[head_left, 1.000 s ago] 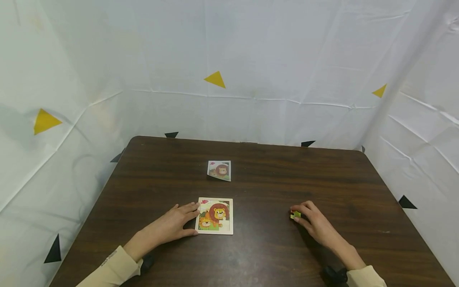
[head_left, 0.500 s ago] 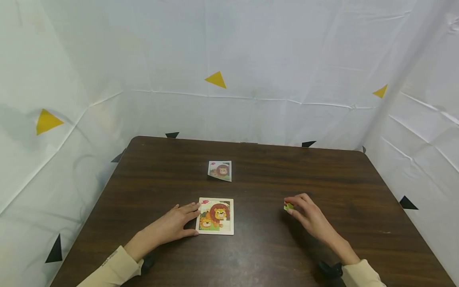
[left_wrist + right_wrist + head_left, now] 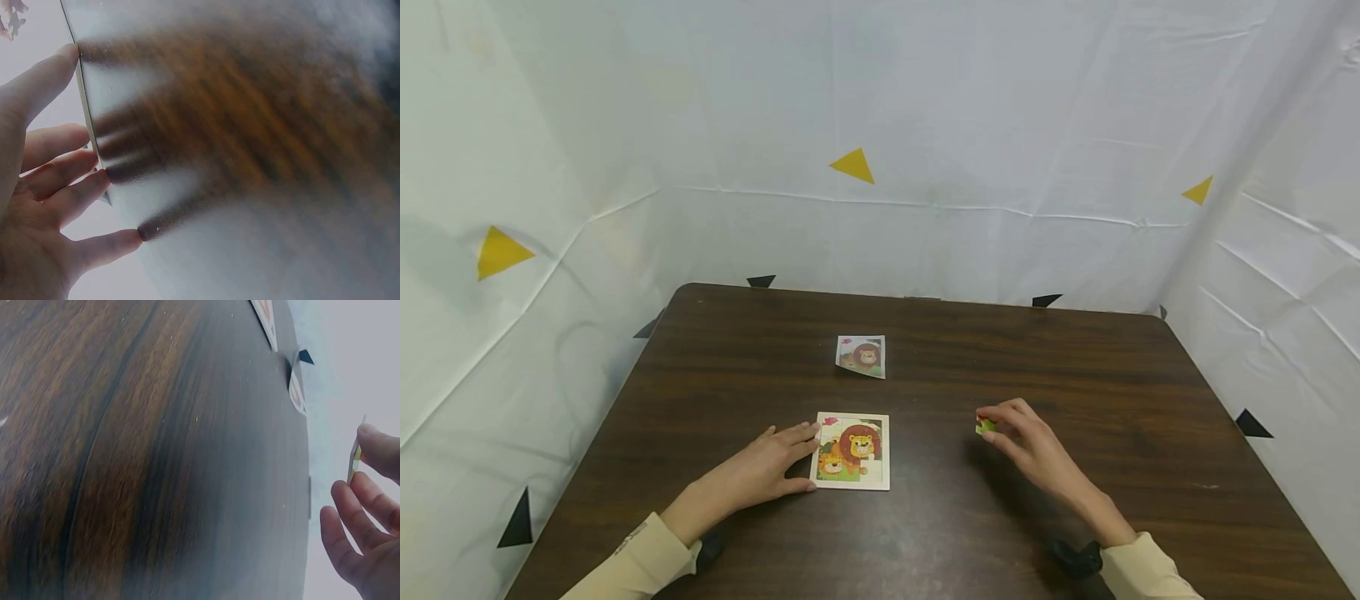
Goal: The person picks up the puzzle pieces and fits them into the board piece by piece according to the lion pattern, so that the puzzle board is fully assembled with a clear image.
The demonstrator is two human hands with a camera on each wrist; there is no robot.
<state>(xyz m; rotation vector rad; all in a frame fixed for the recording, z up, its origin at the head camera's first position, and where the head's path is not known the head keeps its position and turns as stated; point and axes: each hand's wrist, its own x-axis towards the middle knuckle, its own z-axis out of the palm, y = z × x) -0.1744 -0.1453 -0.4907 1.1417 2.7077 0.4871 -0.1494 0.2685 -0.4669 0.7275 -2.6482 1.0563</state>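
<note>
A square jigsaw puzzle (image 3: 850, 451) with a lion picture lies in a pale wooden tray on the table; a pale gap shows at its lower right. Along the tray's left edge my left hand (image 3: 752, 477) rests with fingers spread and fairly straight, thumb at the lower left corner. In the left wrist view, its fingertips touch the tray's edge and the table. Right of the tray, my right hand (image 3: 1037, 446) pinches a small green and red puzzle piece (image 3: 985, 426) above the table. Seen edge-on in the right wrist view, the puzzle piece (image 3: 355, 457) is between thumb and fingers.
Behind the tray lies a small printed picture card (image 3: 861, 356) of the same lion, its front left corner curled up. The dark wooden table (image 3: 775, 350) has rounded far corners. White sheeting (image 3: 940, 108) with yellow and black triangles surrounds it.
My right hand has lifted the puzzle piece off the table area and carried it left, towards the tray. The left hand stays at the tray's edge.
</note>
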